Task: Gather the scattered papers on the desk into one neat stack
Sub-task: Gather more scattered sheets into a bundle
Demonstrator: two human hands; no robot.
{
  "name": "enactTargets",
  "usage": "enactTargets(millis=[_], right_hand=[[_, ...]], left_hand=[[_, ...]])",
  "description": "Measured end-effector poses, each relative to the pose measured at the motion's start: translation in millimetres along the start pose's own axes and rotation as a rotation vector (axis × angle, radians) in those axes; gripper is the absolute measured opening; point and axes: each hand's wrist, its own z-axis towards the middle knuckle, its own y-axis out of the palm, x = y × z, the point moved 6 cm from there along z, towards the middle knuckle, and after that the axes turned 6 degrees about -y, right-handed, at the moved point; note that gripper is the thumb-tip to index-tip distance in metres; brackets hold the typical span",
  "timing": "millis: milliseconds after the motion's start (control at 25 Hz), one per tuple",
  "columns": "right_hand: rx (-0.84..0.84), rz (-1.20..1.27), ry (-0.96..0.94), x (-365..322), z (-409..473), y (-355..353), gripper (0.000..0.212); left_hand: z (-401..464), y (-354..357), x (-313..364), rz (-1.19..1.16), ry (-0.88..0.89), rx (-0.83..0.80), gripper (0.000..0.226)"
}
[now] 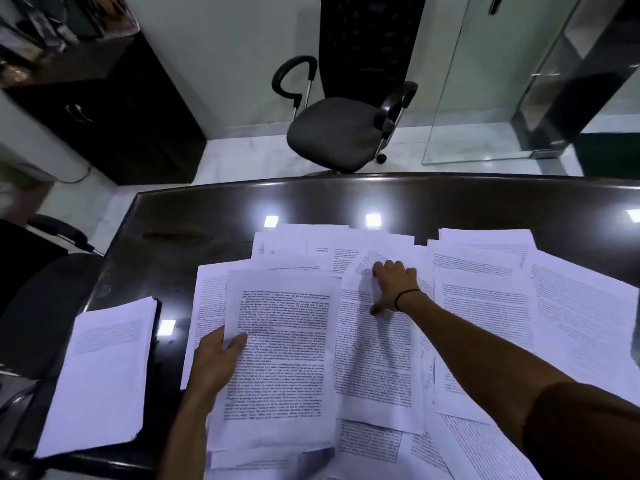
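Papers (485,306): lying scattered over the tabletop (207,216)
Left hand (214,362): pinching the gathered sheets (280,358), keeping them together
Right hand (391,282): fingers spread flat, reaching to drag another sheet (377,355) in

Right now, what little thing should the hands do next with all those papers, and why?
Probably the right hand, pressing flat on the far sheet, should slide it back toward the bundle of pages that the left hand grips by its edge. Many loose sheets lie spread over the desk, and that bundle looks like the growing stack.
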Motion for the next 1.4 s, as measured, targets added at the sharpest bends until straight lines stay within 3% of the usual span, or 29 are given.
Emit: enactTargets(millis=[200, 320, 400, 520, 640, 760, 840, 920, 960, 1080, 1200, 1280, 1400], right_hand=[[-0.048, -0.047, 0.014, 7.9, 0.8, 1.5, 0.083], [-0.006, -0.081, -0.064, -2.0, -4.9, -5.7, 0.057], [-0.008, 0.115, -0.119, -10.0, -9.1, -10.7, 0.04], [-0.017, 0.261, -0.29, -34.2, -25.0, -38.1, 0.031], [0.037, 0.279, -0.475, -66.6, -51.4, -78.4, 0.018], [0.156, 0.415, -0.465, -68.1, -75.3, -122.0, 0.029], [0.26, 0.77, -0.342, -51.2, -96.0, -143.3, 0.042], [0.2, 1.211, -0.235, -48.3, -113.1, -137.7, 0.047], [0.165, 1.297, -0.246, -56.3, -119.8, -126.7, 0.046], [0.244, 1.209, -0.335, -81.5, -132.4, -85.0, 0.035], [0.302, 1.371, -0.27, -81.3, -135.8, -45.2, 0.037], [0.291, 1.467, -0.253, -81.4, -138.6, -29.5, 0.039], [0.184, 1.494, -0.226, -87.7, -134.6, -8.3, 0.035]], left_hand=[[-6.5, 12.4, 3.1, 0.036, -0.03, -0.01, 0.03], [-19.3, 15.9, 17.3, 0.094, 0.02, -0.029, 0.025], [-23.4, 19.2, 24.5, 0.154, 0.073, -0.071, 0.018], [-31.4, 41.9, 42.7, 0.296, 0.239, -0.202, 0.017], [-37.0, 64.2, 65.5, 0.247, 0.29, -0.238, 0.033], [-29.0, 56.0, 89.3, 0.148, 0.301, -0.088, 0.023], [-23.5, 34.8, 94.8, -0.047, 0.268, -0.006, 0.024], [-21.3, 18.6, 90.6, -0.285, 0.178, -0.01, 0.025], [-22.4, 14.9, 88.3, -0.378, 0.138, -0.042, 0.026], [-24.8, 15.0, 85.3, -0.489, 0.131, -0.127, 0.036], [-24.3, 16.1, 73.2, -0.385, 0.096, -0.127, 0.053], [-19.3, 21.7, 62.0, -0.268, 0.063, -0.197, 0.049], [-14.4, 35.6, 43.7, -0.274, 0.015, -0.323, 0.037]])
